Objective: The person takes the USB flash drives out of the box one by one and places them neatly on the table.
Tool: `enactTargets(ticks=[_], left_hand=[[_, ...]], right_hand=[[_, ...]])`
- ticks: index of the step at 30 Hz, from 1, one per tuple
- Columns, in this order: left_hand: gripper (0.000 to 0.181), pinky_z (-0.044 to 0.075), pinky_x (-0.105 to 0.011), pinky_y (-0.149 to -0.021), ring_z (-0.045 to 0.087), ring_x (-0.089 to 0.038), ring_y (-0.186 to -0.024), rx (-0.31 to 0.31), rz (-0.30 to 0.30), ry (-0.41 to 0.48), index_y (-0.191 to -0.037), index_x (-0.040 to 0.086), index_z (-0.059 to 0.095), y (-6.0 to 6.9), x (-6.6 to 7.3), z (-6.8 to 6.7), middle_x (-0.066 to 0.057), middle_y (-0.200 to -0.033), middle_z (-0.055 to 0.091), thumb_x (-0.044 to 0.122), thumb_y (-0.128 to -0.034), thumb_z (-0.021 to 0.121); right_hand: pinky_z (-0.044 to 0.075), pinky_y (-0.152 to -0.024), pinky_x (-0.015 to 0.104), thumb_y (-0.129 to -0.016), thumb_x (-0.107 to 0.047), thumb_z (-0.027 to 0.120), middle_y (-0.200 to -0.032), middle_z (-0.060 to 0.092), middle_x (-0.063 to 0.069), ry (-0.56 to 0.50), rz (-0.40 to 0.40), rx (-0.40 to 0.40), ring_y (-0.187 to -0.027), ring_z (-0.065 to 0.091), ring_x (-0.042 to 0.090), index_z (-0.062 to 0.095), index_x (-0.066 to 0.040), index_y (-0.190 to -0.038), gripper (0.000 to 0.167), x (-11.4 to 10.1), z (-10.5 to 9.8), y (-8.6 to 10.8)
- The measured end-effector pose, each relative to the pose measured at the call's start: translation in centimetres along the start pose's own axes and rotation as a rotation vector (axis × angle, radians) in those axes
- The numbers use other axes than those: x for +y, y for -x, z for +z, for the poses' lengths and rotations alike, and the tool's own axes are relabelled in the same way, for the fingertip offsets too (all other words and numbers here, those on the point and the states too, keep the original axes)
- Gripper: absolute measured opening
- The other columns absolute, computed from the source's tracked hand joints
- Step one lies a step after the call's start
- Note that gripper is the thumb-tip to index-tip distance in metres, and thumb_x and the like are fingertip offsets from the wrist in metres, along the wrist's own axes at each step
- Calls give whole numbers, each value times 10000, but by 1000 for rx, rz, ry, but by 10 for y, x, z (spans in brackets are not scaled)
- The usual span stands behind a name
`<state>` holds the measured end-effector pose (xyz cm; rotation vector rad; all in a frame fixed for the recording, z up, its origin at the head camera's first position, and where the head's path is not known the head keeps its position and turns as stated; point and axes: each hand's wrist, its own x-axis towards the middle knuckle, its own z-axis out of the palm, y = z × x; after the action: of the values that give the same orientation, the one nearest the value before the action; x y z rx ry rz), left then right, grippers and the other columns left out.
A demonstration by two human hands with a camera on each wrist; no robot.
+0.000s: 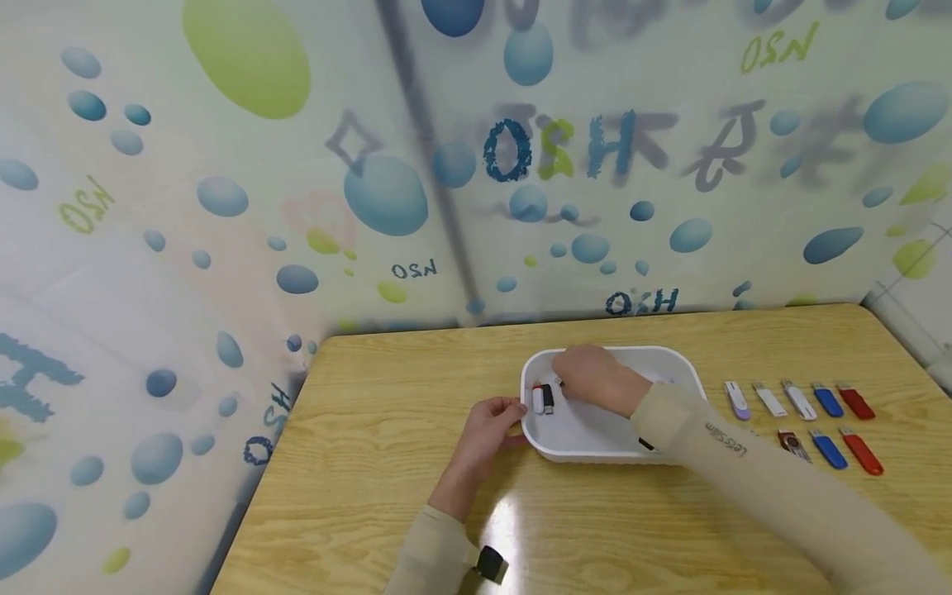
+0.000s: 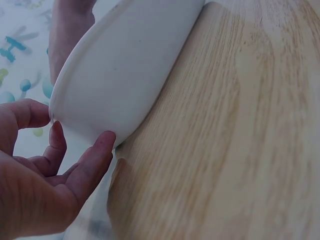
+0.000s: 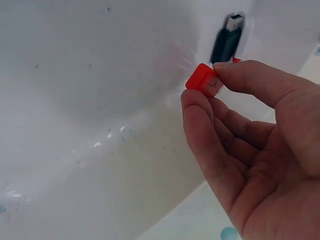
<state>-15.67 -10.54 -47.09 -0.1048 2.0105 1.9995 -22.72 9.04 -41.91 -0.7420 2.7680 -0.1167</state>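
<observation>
A white plastic basin point(image 1: 595, 453) stands on the table. My left hand point(image 1: 487, 430) pinches its left rim between thumb and finger, with other fingertips near the outer wall point(image 2: 115, 75). Inside the basin, my right hand point(image 1: 595, 378) pinches a small red USB flash drive point(image 3: 202, 80) between thumb and fingers. Close by lie a black flash drive point(image 1: 548, 398), its metal plug showing, and a white one point(image 1: 538, 401) with a red end. Another dark piece point(image 1: 646, 444) shows partly beneath the right sleeve.
Right of the basin, flash drives lie in two rows on the wooden table point(image 1: 387, 413): a white and lilac one point(image 1: 737, 400), white ones point(image 1: 769, 400), blue ones point(image 1: 828, 401), red ones point(image 1: 861, 450) and a brown one point(image 1: 794, 445). A patterned wall covering point(image 1: 476, 248) hangs behind.
</observation>
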Motion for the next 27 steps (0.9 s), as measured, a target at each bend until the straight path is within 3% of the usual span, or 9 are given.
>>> enactTargets(ticks=[6, 14, 27], left_hand=[[330, 647, -399, -850, 660, -266, -1053, 2, -2, -8, -1155, -156, 619, 0, 1, 0, -208, -1174, 645, 136, -1004, 594], [338, 648, -402, -847, 665, -262, -1046, 5, 3, -14, -1173, -159, 616, 1, 1, 0, -222, -1192, 646, 135, -1008, 598], [319, 649, -390, -843, 658, -229, -1016, 10, -2, -11, -1172, -149, 618, -1, 0, 1, -213, -1183, 643, 129, -1019, 592]], right_hand=[[443, -617, 293, -953, -125, 716, -750, 565, 27, -42, 7, -4, -688, 503, 191, 641, -89, -874, 115, 3, -14, 14], [336, -522, 252, -937, -149, 725, -657, 482, 12, -67, 44, 72, -602, 455, 164, 592, -101, -763, 224, 9, -22, 32], [431, -498, 257, -927, -185, 717, -726, 607, -20, -199, 105, 266, -608, 515, 147, 702, -79, -929, 106, 29, -31, 69]])
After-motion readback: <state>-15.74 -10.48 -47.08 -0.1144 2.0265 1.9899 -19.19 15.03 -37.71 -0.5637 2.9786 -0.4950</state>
